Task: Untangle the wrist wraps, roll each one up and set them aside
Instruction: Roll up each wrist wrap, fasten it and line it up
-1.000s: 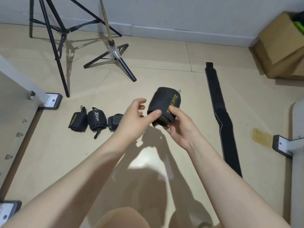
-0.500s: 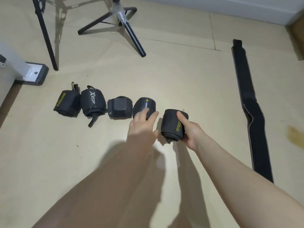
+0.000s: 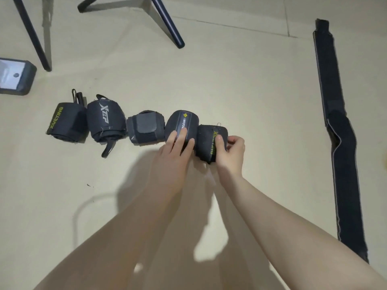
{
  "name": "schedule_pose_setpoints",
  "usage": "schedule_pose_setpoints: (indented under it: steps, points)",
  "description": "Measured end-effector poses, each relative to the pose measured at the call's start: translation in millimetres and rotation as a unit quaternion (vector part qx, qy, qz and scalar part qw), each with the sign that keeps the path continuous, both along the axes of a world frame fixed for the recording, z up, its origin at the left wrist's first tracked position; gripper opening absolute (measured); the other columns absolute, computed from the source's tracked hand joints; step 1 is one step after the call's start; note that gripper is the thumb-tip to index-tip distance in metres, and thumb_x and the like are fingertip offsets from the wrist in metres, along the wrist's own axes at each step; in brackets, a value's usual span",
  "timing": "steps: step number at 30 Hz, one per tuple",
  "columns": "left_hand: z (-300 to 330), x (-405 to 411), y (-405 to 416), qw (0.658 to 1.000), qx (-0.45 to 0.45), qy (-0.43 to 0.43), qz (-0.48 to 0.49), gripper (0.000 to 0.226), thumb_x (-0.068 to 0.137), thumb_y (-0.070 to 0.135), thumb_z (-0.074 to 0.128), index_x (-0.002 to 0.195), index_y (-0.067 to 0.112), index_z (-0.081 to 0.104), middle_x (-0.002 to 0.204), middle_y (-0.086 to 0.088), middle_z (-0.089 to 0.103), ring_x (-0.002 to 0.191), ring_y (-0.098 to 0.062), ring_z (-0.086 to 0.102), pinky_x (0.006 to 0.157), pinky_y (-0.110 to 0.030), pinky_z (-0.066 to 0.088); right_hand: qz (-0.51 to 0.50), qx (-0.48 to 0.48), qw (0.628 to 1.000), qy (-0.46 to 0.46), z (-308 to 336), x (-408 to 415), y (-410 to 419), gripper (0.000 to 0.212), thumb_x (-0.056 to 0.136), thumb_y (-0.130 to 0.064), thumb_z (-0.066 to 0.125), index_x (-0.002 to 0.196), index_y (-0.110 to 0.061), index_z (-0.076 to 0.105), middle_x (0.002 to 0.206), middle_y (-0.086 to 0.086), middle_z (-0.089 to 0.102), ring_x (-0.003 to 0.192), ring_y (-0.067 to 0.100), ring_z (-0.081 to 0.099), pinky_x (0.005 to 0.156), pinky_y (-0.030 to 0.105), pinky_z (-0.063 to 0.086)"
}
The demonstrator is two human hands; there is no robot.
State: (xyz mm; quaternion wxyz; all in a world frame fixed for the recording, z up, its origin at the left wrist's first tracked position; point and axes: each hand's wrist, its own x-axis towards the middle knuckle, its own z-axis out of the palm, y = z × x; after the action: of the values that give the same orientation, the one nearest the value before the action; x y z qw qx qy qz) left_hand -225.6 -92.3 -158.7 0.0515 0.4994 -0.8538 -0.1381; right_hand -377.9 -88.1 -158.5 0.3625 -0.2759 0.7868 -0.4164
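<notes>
Several rolled black wrist wraps lie in a row on the beige floor. From the left: a roll with yellow lettering (image 3: 67,123), a roll with a grey logo (image 3: 105,121), a plain roll with a grey patch (image 3: 145,127), and a roll with a label strip (image 3: 182,122). My left hand (image 3: 174,148) rests with straight fingers on that labelled roll. At the right end, my right hand (image 3: 229,151) grips the last roll (image 3: 206,141), thumb on top, fingers curled round its right side. It touches the floor beside the labelled roll.
A long black lifting belt (image 3: 337,130) lies stretched out on the floor to the right. Black tripod legs (image 3: 167,21) stand at the top left and centre. A grey metal foot plate (image 3: 14,77) sits at the left edge.
My right hand has brought the rolled wrap down from the air to the right end of the row. My left hand has moved onto the neighbouring roll. The view has tilted down and closer.
</notes>
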Motion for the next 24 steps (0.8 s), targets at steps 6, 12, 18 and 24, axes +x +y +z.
schedule_pose_setpoints:
  steps: [6, 12, 18, 24]
  points:
    - [17.9, -15.4, -1.7, 0.999, 0.005, -0.028, 0.026, 0.060, 0.065, 0.005, 0.066, 0.124, 0.004, 0.058, 0.133, -0.022, 0.052, 0.118, -0.042, 0.053, 0.088, -0.048, 0.048, 0.248, 0.031, 0.967, -0.044, -8.5, -30.9, 16.1, 0.039, 0.087, -0.038, 0.043, 0.124, -0.031, 0.052, 0.125, 0.003, 0.056, 0.123, 0.020, 0.046, 0.100, 0.043, 0.042]
    - [27.3, -77.6, 17.0, 0.998, -0.006, 0.037, -0.051, 0.046, 0.070, 0.013, 0.040, 0.109, 0.005, 0.063, 0.134, -0.020, 0.052, 0.120, -0.040, 0.051, 0.093, -0.049, 0.045, 0.223, 0.074, 0.963, 0.133, 6.0, -132.3, 58.1, 0.043, 0.097, -0.033, 0.036, 0.131, -0.009, 0.048, 0.127, -0.001, 0.044, 0.133, 0.021, 0.035, 0.099, 0.020, 0.026]
    - [27.7, -161.9, 42.1, 0.992, 0.094, -0.014, -0.081, 0.022, 0.081, 0.009, 0.052, 0.097, 0.006, 0.067, 0.145, -0.014, 0.040, 0.133, -0.035, 0.033, 0.100, -0.039, 0.033, 0.206, 0.214, 0.910, 0.289, 7.6, -252.9, 107.8, 0.058, 0.100, -0.031, 0.035, 0.151, -0.012, 0.015, 0.160, 0.006, 0.005, 0.147, 0.023, 0.001, 0.118, 0.035, 0.006]
    - [34.5, -233.6, 55.7, 0.983, 0.102, -0.046, -0.142, 0.032, 0.098, 0.022, 0.038, 0.118, 0.011, 0.061, 0.152, -0.005, 0.026, 0.141, -0.024, 0.016, 0.110, -0.029, 0.018, 0.200, 0.273, 0.896, 0.288, -4.7, -328.4, 118.7, 0.059, 0.100, -0.030, 0.033, 0.151, -0.010, 0.011, 0.160, 0.006, 0.005, 0.146, 0.026, 0.003, 0.118, 0.042, 0.010]
